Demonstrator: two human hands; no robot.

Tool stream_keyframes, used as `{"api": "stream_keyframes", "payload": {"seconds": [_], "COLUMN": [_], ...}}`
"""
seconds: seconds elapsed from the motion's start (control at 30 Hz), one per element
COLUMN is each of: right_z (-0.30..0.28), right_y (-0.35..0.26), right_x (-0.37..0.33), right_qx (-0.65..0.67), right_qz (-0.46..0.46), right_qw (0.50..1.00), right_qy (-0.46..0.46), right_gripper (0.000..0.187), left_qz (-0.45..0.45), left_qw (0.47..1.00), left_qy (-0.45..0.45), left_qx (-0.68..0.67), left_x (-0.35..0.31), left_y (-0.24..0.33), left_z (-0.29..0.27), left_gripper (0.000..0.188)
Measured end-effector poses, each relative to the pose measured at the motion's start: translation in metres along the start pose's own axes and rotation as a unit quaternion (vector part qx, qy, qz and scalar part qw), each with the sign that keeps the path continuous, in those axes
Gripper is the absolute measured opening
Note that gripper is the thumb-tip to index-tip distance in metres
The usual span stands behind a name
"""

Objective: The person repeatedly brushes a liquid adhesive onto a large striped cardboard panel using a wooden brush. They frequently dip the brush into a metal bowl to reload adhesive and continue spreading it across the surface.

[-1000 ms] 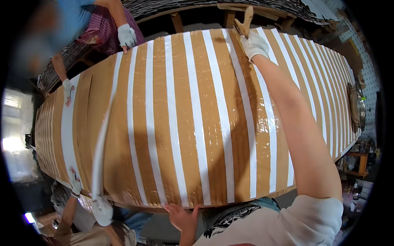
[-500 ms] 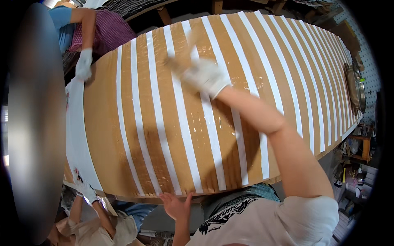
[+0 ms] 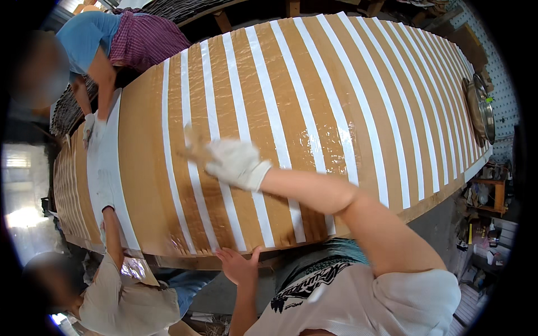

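Nearest, the bare left hand [image 3: 240, 266] has its fingers loosely spread and its thumb apart, fingertips against the near edge of the surface [image 3: 417, 211]; it grips nothing and has stayed at that edge over the last second. Just beyond, the gloved right hand [image 3: 236, 162] is closed around a wooden tool [image 3: 193, 147], possibly a brush, too blurred to tell for certain. A second ago that hand was at the far edge; it has since swept leftward and nearer, so the tool is now over the left-middle part of the brown-and-white striped sheeting [image 3: 287, 112]. The sheeting covers the surface, glossy, as if wet, in its middle stretch; the left part looks duller, which suggests the sweep is nearing less coated sheeting.

To the left, a wide white strip [image 3: 129, 224], half a second ago held at its ends by co-workers, now has their hands farther in along it. A co-worker in a beige shirt [image 3: 131, 297] reaches from the near side, another in a blue top [image 3: 92, 33] from the far side. At the far right end stands a metal bowl [image 3: 481, 109].
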State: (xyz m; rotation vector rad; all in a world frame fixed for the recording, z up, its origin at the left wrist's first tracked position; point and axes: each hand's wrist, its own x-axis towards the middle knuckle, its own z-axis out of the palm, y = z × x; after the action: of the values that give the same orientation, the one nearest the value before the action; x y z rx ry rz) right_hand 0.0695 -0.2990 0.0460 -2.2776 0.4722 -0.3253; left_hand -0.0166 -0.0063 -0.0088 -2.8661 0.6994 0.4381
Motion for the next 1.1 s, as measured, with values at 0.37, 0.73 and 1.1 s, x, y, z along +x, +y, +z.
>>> {"api": "stream_keyframes", "payload": {"seconds": [0.37,0.73,1.1], "right_z": [-0.177,0.04,-0.107], "right_y": [0.167,-0.043,0.087], "right_x": [-0.089,-0.091,-0.212], "right_qx": [-0.211,-0.013,-0.179], "right_qz": [0.37,0.129,0.409], "right_qw": [0.863,0.989,0.835], "right_qy": [0.274,0.066,0.322], "right_gripper": [0.054,0.039,0.051], "left_qz": [0.024,0.05,0.19], "left_qw": [0.996,0.996,0.96], "left_qy": [0.072,0.049,0.09], "left_qx": [-0.053,-0.052,-0.185], "left_x": [-0.009,-0.007,-0.017], "left_y": [-0.002,-0.008,-0.062], "left_z": [0.011,0.003,0.031], "left_gripper": [0.109,0.105,0.069]}}
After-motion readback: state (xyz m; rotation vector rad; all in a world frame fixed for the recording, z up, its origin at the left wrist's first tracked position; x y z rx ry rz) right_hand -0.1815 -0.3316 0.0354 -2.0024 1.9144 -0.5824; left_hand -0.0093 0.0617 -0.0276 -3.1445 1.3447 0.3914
